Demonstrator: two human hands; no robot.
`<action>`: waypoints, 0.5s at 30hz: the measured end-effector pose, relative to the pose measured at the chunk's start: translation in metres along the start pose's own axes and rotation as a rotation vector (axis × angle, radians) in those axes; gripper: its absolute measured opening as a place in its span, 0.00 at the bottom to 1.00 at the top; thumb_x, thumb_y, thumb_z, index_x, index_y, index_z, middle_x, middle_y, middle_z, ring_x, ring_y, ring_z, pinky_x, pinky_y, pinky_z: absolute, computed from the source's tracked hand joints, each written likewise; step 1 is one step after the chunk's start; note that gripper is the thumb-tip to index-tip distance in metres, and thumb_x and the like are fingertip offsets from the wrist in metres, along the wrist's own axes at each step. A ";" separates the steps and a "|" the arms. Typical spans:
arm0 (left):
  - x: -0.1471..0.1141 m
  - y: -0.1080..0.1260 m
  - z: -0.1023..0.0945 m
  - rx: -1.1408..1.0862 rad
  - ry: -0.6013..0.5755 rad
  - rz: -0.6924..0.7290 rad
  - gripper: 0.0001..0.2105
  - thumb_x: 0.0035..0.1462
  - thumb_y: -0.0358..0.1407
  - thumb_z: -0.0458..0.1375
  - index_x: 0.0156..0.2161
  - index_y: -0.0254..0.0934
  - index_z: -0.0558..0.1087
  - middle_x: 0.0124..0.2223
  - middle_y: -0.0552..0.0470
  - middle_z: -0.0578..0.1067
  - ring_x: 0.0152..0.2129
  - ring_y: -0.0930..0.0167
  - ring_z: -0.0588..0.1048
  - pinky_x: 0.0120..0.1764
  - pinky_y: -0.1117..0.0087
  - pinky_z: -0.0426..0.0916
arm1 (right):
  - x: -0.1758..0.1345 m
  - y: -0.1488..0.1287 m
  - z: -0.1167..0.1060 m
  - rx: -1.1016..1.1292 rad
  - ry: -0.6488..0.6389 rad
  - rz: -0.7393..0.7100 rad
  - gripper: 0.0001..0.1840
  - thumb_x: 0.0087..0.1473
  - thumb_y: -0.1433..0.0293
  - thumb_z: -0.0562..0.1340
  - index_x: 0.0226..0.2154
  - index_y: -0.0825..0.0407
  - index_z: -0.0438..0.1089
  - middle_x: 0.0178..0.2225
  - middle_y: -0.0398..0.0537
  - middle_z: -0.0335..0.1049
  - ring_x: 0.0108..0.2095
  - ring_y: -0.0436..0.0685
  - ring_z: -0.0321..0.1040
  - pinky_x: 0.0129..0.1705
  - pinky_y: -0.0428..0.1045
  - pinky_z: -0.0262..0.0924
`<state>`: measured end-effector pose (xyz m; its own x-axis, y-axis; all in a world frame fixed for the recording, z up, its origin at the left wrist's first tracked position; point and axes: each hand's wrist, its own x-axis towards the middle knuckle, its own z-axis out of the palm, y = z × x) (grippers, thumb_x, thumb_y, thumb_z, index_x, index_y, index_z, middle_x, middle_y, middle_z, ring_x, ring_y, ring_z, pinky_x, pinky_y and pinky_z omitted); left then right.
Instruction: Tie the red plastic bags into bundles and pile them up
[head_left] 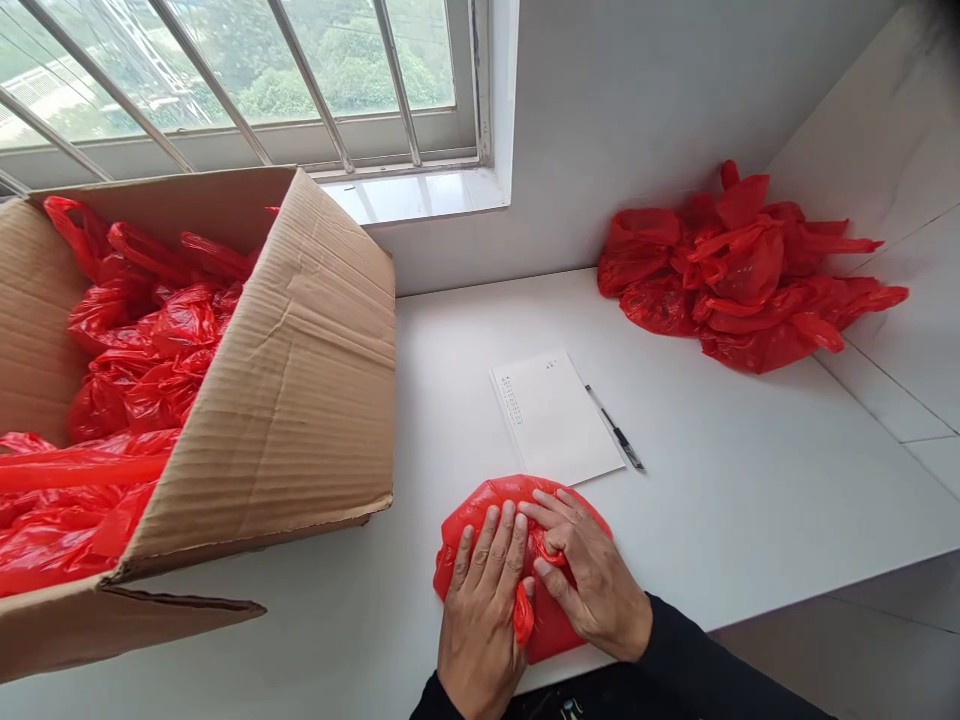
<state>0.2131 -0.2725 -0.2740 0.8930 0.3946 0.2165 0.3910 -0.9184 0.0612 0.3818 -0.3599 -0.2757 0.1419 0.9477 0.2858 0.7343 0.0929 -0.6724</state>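
Red plastic bag [549, 622], thin, glossy, rounded, on white table [742, 480] near front edge, just below paper sheets [562, 430]. Left hand [484, 610] flat on it, fingers straight, handle end [523, 618] by thumb. Right hand [589, 570] half-curled at knotted plastic; can't tell if gripping. Contents hidden. Corrugated cardboard box [300, 350] cut off at left, crinkled red bags [180, 320] inside. Smooth tabletop stretches between pen [621, 437] and bag pile [742, 270] by wall.

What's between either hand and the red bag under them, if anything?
Nothing visible. The left hand lies palm-down on the red bag, and the right hand is also directly on it.
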 end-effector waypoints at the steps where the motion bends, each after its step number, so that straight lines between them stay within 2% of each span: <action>1: 0.001 0.000 0.001 0.001 -0.001 -0.003 0.30 0.63 0.30 0.51 0.69 0.31 0.52 0.71 0.47 0.56 0.68 0.61 0.51 0.68 0.57 0.40 | 0.000 0.001 0.001 -0.004 0.004 0.000 0.10 0.62 0.73 0.56 0.46 0.49 0.59 0.62 0.54 0.64 0.68 0.61 0.50 0.68 0.66 0.46; 6: 0.002 0.000 0.008 -0.037 -0.004 -0.015 0.30 0.64 0.30 0.51 0.69 0.32 0.51 0.71 0.49 0.56 0.68 0.63 0.50 0.69 0.59 0.38 | -0.003 0.006 0.009 0.014 0.017 0.015 0.10 0.61 0.74 0.56 0.45 0.48 0.58 0.62 0.53 0.64 0.68 0.61 0.50 0.69 0.67 0.45; 9: 0.000 0.000 0.006 -0.181 -0.037 -0.064 0.30 0.65 0.30 0.50 0.70 0.36 0.49 0.71 0.52 0.56 0.68 0.65 0.51 0.70 0.59 0.38 | -0.005 0.005 0.008 0.112 0.004 0.067 0.08 0.63 0.73 0.56 0.45 0.47 0.59 0.62 0.50 0.64 0.67 0.60 0.51 0.68 0.66 0.46; 12: -0.001 0.002 -0.011 -0.550 -0.093 -0.256 0.26 0.69 0.32 0.47 0.69 0.44 0.51 0.69 0.55 0.59 0.67 0.68 0.55 0.68 0.59 0.50 | -0.001 -0.003 -0.006 0.360 0.048 0.281 0.02 0.66 0.67 0.53 0.42 0.45 0.60 0.60 0.49 0.65 0.65 0.59 0.55 0.65 0.62 0.53; 15: 0.002 0.006 -0.039 -0.940 0.013 -0.543 0.20 0.71 0.37 0.42 0.64 0.48 0.64 0.66 0.55 0.66 0.64 0.67 0.61 0.65 0.57 0.59 | 0.011 -0.016 -0.030 0.655 0.176 0.556 0.09 0.67 0.59 0.52 0.41 0.45 0.61 0.57 0.51 0.69 0.60 0.61 0.63 0.61 0.60 0.59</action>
<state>0.2083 -0.2789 -0.2351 0.6476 0.7600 -0.0548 0.4014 -0.2791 0.8724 0.3915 -0.3597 -0.2413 0.5056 0.8521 -0.1354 0.0068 -0.1609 -0.9869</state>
